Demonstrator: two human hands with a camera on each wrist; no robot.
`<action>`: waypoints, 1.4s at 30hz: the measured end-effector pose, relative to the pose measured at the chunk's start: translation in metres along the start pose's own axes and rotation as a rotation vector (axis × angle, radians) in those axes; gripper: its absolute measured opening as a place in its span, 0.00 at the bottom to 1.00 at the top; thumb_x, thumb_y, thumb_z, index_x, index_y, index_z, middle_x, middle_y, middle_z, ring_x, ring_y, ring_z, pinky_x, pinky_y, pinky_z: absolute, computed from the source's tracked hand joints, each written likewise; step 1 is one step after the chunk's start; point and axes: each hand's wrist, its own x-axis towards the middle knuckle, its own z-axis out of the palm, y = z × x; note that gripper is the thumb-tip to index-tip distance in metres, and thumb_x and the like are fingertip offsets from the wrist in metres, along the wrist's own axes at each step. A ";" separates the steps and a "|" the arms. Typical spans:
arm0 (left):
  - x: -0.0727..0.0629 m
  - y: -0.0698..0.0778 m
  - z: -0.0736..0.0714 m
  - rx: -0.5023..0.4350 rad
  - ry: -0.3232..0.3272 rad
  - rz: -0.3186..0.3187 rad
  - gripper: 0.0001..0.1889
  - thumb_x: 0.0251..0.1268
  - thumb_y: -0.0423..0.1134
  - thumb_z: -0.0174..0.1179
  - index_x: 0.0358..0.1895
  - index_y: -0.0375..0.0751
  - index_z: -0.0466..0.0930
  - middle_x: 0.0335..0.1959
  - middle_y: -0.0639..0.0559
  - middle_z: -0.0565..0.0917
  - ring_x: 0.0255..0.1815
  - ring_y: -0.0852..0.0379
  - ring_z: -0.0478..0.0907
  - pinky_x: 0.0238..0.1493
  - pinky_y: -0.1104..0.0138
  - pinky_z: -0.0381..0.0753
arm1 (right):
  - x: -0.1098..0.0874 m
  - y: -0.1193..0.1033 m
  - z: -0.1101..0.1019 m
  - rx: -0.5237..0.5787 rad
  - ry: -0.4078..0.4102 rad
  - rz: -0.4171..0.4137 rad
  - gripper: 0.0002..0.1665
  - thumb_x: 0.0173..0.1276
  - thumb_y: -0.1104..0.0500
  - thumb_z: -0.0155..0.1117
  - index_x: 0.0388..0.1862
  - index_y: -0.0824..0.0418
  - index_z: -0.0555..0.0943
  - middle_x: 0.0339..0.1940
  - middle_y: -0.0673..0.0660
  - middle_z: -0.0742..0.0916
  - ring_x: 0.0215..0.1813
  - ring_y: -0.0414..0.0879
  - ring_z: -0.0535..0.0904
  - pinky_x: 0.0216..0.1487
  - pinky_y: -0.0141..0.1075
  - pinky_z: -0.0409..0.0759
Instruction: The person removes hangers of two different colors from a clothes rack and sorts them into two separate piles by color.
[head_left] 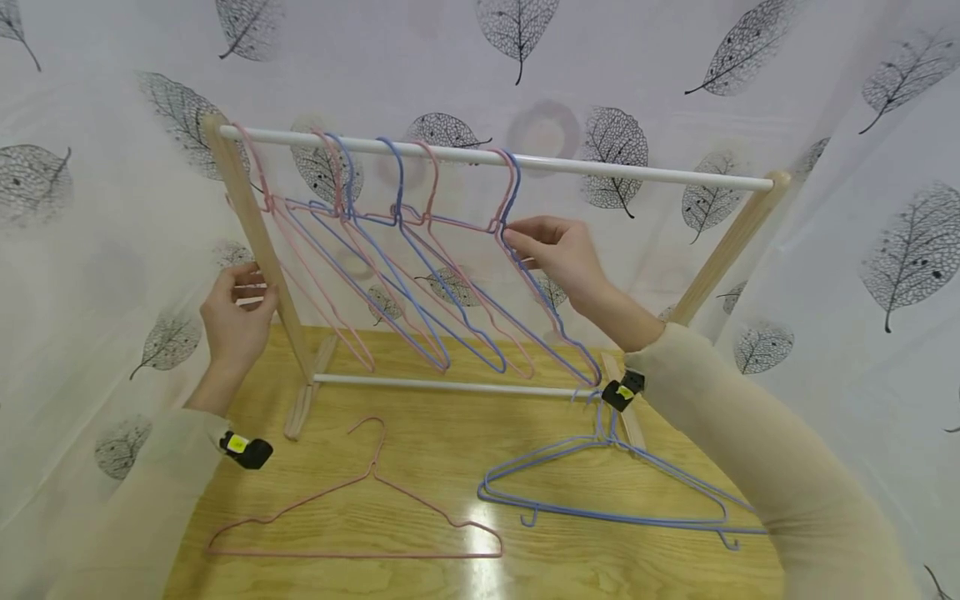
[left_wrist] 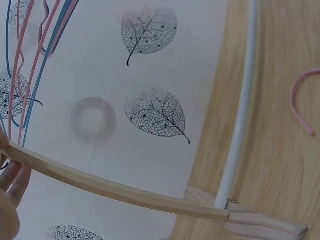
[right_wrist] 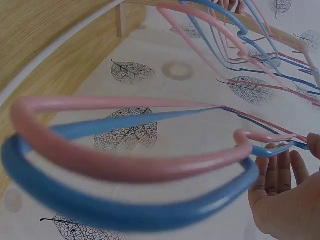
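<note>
My right hand (head_left: 558, 254) pinches a pink hanger (right_wrist: 125, 170) and a blue hanger (right_wrist: 150, 217) just below their hooks. These two hang side by side on the white rail (head_left: 637, 172), their frames almost overlapping. Over at the rack's left end, my left hand (head_left: 236, 321) holds the wooden post (head_left: 258, 250), its thumb on one side and fingers on the other in the left wrist view. Several more pink and blue hangers hang between that post and the pair.
A pink hanger (head_left: 352, 554) lies flat on the wooden table in front of the rack. Blue hangers (head_left: 630, 521) lie stacked to its right, under my right forearm. A lower white bar (head_left: 450, 385) joins the rack's feet. Leaf-patterned sheeting stands behind.
</note>
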 end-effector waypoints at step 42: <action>0.002 -0.003 0.000 -0.001 0.009 0.008 0.18 0.72 0.31 0.63 0.63 0.32 0.81 0.40 0.74 0.75 0.38 0.80 0.75 0.39 0.92 0.76 | -0.020 -0.002 -0.055 0.051 0.154 -0.104 0.04 0.75 0.61 0.70 0.40 0.53 0.89 0.30 0.43 0.91 0.31 0.35 0.86 0.38 0.25 0.89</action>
